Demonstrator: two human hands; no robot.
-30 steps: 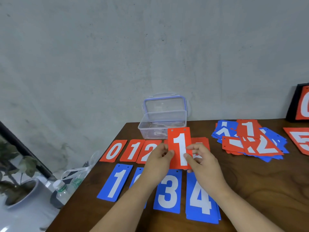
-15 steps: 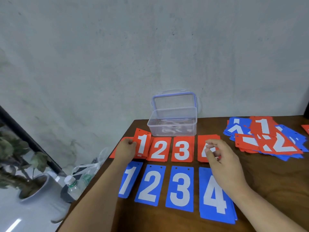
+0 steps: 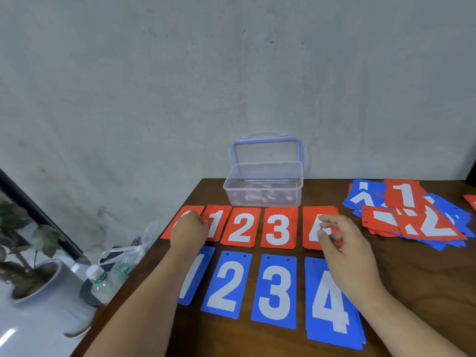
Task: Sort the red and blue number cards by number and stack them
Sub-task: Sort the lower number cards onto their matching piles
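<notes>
We judge this to be the laying-down step for the red 1 card [image 3: 219,225]. It lies flat in the far row, with its left edge right at the fingertips of our left hand [image 3: 189,229]. Those fingers are curled in against that edge, and from this angle we cannot tell whether they pinch the card or merely touch it. Under the same hand's knuckles lies the red 0 card [image 3: 168,233]. To the right of the fingertips sit the red 2 card [image 3: 242,229] and the red 3 card [image 3: 278,229], and nearer to us runs the blue row [image 3: 275,289] of 1 to 4.

Our right hand [image 3: 340,243] hovers just above the last red card [image 3: 310,228], half hiding its number. Its fingers are loosely bent, thumb and forefinger close together with nothing between them.

The sorting looks only partly done, since the mixed heap [image 3: 412,215] lies well off to the right of the right hand's fingers on the table [image 3: 412,279]. The next move, as we see it, calls for drawing the left hand clear of the 1. The free right hand can then cross to the heap and lift its top card without dragging the neighbours.
</notes>
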